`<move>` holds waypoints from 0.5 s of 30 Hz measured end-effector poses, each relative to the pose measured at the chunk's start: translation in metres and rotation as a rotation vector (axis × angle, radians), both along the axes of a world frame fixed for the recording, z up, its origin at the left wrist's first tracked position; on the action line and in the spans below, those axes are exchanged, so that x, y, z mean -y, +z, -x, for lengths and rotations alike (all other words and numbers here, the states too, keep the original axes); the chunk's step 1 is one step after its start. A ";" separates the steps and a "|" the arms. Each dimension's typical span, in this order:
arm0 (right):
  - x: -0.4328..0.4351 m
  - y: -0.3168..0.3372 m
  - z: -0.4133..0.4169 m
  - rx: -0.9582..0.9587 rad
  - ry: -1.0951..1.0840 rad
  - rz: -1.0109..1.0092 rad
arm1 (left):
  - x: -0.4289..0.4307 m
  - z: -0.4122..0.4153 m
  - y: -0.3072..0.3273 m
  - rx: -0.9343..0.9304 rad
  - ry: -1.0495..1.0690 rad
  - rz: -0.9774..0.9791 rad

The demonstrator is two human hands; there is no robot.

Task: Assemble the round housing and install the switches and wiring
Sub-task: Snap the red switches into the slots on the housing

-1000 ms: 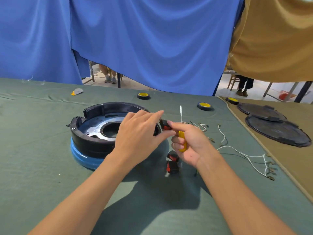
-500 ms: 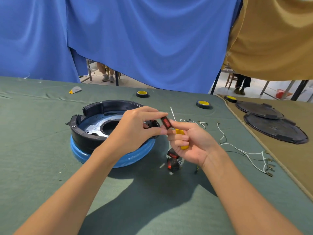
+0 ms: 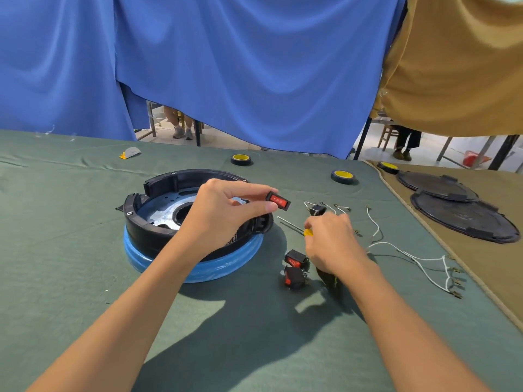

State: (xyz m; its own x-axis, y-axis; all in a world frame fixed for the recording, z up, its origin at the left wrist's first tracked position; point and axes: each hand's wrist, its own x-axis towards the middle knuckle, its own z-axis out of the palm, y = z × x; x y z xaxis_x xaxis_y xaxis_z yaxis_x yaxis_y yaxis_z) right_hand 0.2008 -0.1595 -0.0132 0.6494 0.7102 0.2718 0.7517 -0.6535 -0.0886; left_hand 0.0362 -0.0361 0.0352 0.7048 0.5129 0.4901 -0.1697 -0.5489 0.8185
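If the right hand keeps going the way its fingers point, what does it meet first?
Probably the small black connector among the loose white wires, just past the right hand; depth is unclear.

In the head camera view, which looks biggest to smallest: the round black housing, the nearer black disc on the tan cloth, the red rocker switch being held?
1. Round black housing
2. Nearer black disc, though it lies farther away
3. Red rocker switch, held in the left hand

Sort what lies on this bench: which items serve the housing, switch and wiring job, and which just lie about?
Job:
round housing
red switch in left hand
two spare switches
white wires
screwdriver under right hand

Lying about:
tape rolls
black lids
grey scrap
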 end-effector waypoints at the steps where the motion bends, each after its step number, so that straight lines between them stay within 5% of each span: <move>1: 0.000 0.003 -0.001 0.027 0.019 -0.096 | 0.000 0.000 0.000 -0.002 -0.001 0.004; 4: 0.004 0.020 0.011 -0.081 0.224 -0.678 | 0.000 0.000 -0.001 -0.025 0.008 0.010; 6: 0.006 0.032 0.027 -0.122 0.468 -0.859 | 0.000 -0.001 -0.001 -0.026 0.018 0.004; 9: 0.007 0.036 0.043 -0.090 0.666 -0.829 | 0.000 -0.001 0.000 -0.020 0.018 -0.018; 15: 0.000 0.029 0.047 0.122 0.632 -0.807 | -0.003 0.000 -0.001 -0.085 0.054 -0.047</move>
State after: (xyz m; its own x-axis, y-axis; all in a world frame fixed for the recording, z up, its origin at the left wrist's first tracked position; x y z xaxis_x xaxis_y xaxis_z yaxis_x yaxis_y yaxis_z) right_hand 0.1541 -0.1593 0.0159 0.1568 0.4896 0.8578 0.9706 0.0842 -0.2255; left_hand 0.0361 -0.0329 0.0343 0.7170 0.5288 0.4543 -0.0702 -0.5935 0.8018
